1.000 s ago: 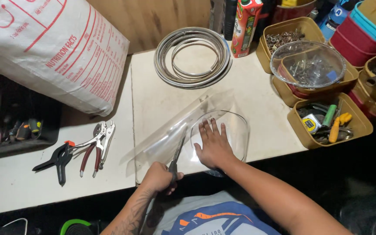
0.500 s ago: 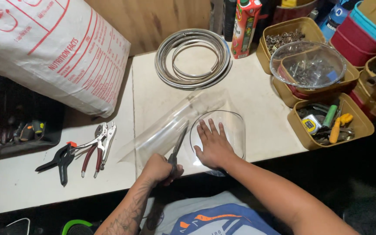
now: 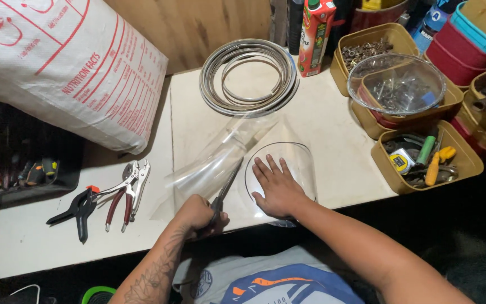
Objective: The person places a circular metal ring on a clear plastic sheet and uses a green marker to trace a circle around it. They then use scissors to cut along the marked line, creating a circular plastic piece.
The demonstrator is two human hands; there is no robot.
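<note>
Clear plastic sheet (image 3: 220,157) lay at the front edge of the white table (image 3: 333,118), partly curled up toward the coil of grey tubing (image 3: 248,76) near the back edge. The left hand (image 3: 197,215) was clenched around the handles of scissors (image 3: 225,188), blades slanting into the sheet. The right hand (image 3: 277,188) pressed flat, fingers spread, on the sheet inside a dark round outline (image 3: 309,169). Pliers (image 3: 127,188) and a black clamp (image 3: 77,209) rested toward the table's left front corner, well apart from the hands
</note>
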